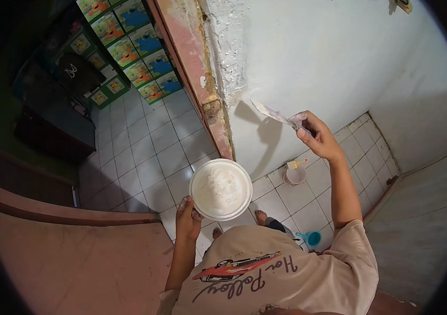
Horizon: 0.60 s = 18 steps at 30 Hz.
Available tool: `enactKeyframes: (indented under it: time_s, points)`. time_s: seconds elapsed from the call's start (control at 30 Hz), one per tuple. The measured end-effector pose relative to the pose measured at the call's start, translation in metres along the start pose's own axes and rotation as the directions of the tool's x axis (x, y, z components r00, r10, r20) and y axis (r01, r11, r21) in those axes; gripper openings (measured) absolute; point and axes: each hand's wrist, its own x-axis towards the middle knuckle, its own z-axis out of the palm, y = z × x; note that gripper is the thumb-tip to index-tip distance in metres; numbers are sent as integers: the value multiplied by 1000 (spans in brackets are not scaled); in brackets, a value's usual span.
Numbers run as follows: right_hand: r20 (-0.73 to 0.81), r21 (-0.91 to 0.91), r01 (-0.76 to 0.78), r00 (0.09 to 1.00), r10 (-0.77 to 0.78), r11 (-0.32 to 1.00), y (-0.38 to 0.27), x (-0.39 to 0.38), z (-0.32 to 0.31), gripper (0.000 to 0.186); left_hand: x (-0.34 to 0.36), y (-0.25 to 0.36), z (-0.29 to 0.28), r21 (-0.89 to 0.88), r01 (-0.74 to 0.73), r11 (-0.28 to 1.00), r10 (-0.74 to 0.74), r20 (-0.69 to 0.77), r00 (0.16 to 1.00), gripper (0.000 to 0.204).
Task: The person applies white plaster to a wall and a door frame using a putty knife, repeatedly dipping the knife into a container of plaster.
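My left hand (186, 217) grips a round white shallow container (246, 190) by its edge, with white paste (218, 184) spread inside it. Raised to the right of it, my right hand (313, 134) is closed on a putty knife (271, 112), whose blade is smeared with white. The knife points up-left toward the rough white edge of the wall (231, 63) beside the peeling pink door frame (210, 79). Whether the blade touches the wall I cannot tell; its shadow falls on the plaster below.
On the tiled floor (150, 163) stand a small bucket (294, 177) with a brush across it and a blue dipper (312, 239). My feet are below me. Through the doorway are green patterned boxes (144, 42) and dark furniture (50, 131). A pink panel (76, 247) fills the lower left.
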Motion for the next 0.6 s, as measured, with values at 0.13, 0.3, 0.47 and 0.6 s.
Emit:
enactKeyframes:
  time_s: [0.13,0.3,0.47,0.6]
  points:
    - [2,115,-12,1000,12,993,-6,8,-17,28,-7,0,28,-14,-8,1000,7,-69,998,13]
    - [90,25,50,995,-52,998,-26,29,-23,24,-13,-8,35,-6,-11,1000,10,-101,995,16]
    - [102,-102,96,991,-86,990,-30,55,-20,26,-12,-18,29,-15,-25,1000,23,-151,988,9]
    - [59,-146,39,998,-31,988,-28,62,-24,27,-17,-17,68,-19,-58,998,51,-247,968,9]
